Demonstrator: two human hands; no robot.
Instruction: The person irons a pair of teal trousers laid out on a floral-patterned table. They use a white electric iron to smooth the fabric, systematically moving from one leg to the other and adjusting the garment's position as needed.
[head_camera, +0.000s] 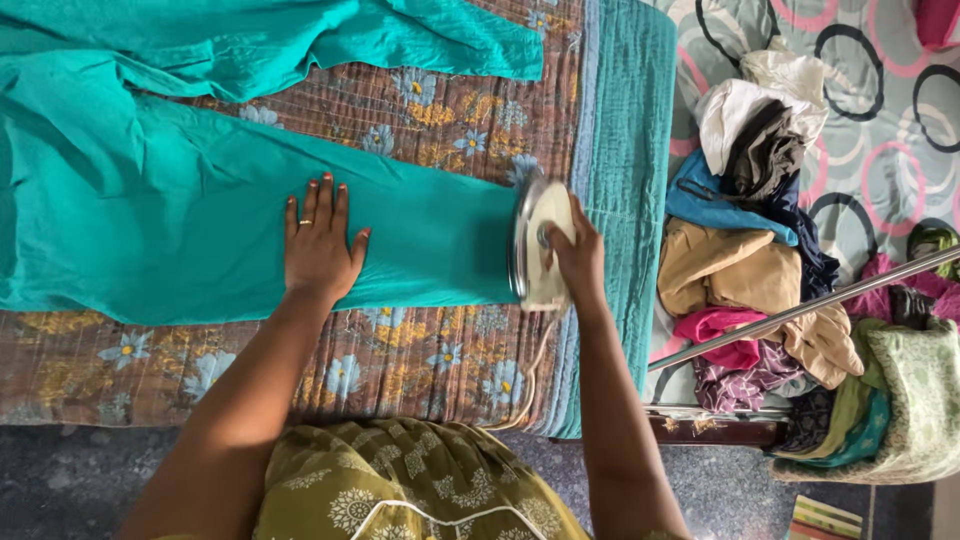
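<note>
Soft even daylight over my work, source perhaps to the right, faint shadow under my left hand (318, 245), iron (538, 245) smeared by motion blur, no glare, edges slightly bowed, colours vivid.

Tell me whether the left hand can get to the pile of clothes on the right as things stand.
Probably not without shifting. The left hand lies flat on the teal garment, while the pile of clothes sits beyond the right hand and the iron, which lie across its path.
</note>
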